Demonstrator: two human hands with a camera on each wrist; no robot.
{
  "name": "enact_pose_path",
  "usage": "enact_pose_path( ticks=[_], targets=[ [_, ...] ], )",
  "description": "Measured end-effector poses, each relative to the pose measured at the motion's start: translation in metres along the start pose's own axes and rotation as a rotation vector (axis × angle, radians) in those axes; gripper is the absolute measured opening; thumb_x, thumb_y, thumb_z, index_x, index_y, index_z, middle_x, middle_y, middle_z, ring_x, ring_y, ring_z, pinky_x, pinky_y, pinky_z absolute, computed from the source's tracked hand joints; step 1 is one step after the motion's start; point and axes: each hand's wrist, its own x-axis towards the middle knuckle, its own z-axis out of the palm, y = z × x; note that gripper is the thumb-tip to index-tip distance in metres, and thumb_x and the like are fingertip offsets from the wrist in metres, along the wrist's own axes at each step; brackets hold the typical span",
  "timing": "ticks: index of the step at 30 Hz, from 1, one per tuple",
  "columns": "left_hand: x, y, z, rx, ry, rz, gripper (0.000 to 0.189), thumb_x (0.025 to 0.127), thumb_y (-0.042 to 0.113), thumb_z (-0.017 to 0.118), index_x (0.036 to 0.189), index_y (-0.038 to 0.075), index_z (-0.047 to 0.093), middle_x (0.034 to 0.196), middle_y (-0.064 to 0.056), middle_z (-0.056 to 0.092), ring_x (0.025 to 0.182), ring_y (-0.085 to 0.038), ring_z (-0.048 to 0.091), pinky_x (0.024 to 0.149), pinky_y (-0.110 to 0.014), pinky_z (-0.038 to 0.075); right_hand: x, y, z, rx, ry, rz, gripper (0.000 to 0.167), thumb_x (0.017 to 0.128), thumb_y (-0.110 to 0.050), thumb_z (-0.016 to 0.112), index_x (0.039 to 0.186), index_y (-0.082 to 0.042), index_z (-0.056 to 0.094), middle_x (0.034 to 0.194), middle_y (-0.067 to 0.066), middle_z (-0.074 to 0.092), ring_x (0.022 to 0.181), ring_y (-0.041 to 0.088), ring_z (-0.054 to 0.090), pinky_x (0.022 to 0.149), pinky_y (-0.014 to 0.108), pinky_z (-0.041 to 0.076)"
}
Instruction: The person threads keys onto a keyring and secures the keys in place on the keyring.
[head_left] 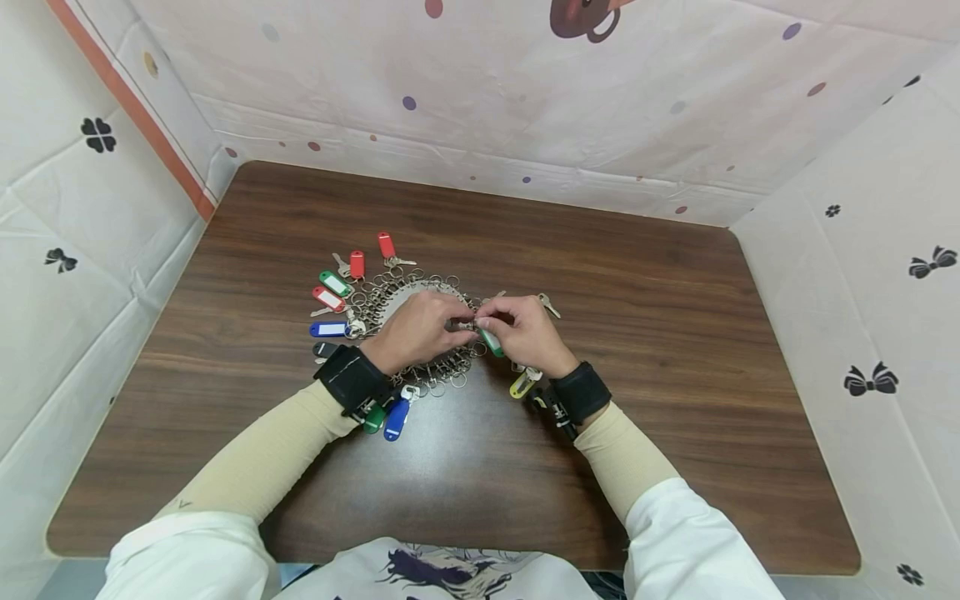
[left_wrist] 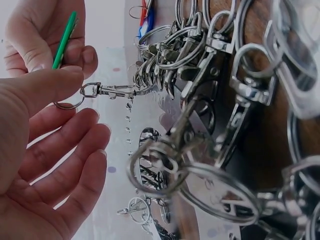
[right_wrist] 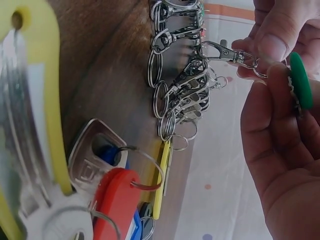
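Note:
My left hand [head_left: 423, 329] pinches a split ring [left_wrist: 70, 105] between thumb and forefinger, its other fingers spread apart. That ring hangs from a silver swivel clasp [left_wrist: 117, 91], which is hooked to a round holder lined with several similar clasps [head_left: 450, 365]. Close against the left hand, my right hand [head_left: 525, 333] grips a green key tag [right_wrist: 301, 81] by the same ring. A key's toothed edge shows beside the tag in the right wrist view. Fingers partly hide where ring and tag meet.
Left of the holder lie red tags [head_left: 357, 265], a green tag [head_left: 334, 283] and a blue tag [head_left: 328, 330], with keys. Another blue tag [head_left: 397, 420] lies in front. A yellow tag [head_left: 521, 385] is by the right wrist, a loose key [head_left: 550, 306] beyond it. Patterned sheets [head_left: 480, 92] enclose the wooden table [head_left: 675, 417].

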Motion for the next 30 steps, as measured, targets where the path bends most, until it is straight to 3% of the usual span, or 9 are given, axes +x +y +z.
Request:
enact_pose_path(
  ticks=[4,10,19,30],
  targets=[
    [0.0002,-0.0016,0.0007,-0.002,-0.003,0.021,0.025,0.089,0.024,0.082,0.107,0.006,0.08,0.102,-0.01,0.081,0.094,-0.025,0.078,0.093,-0.043,0.06,0.0001,-0.0003,0.0002,-0.001,-0.002,-0.003,0.007,0.092,0.002,0.073,0.091,-0.001,0.079,0.088,0.014,0.078,0.076,0.014,0.066,0.069,0.021,0.052],
    [0.0002,-0.0002,0.0018,-0.022,-0.024,-0.014,0.026,0.088,0.024,0.083,0.108,0.007,0.078,0.104,-0.009,0.081,0.093,-0.024,0.077,0.088,-0.04,0.061,-0.0001,-0.0003,0.0008,0.001,0.002,0.013,0.007,0.092,0.002,0.073,0.092,-0.001,0.079,0.089,0.015,0.078,0.077,0.014,0.066,0.069,0.021,0.052],
    [-0.0002,0.001,0.0029,0.002,-0.014,-0.023,0.022,0.087,0.024,0.084,0.101,0.008,0.078,0.095,-0.007,0.081,0.081,-0.02,0.074,0.081,-0.039,0.06,-0.0003,-0.0001,0.0018,0.003,0.012,0.011,0.007,0.093,0.001,0.073,0.093,-0.001,0.079,0.089,0.015,0.079,0.077,0.018,0.068,0.069,0.02,0.052],
    [0.0,-0.0017,0.0015,0.001,-0.041,-0.038,0.028,0.091,0.029,0.08,0.109,0.009,0.08,0.107,-0.009,0.081,0.097,-0.025,0.078,0.09,-0.043,0.061,0.0002,0.001,0.0005,-0.005,0.003,-0.016,0.007,0.092,0.002,0.073,0.092,0.0,0.079,0.09,0.016,0.079,0.076,0.016,0.068,0.069,0.021,0.053]
  ],
)
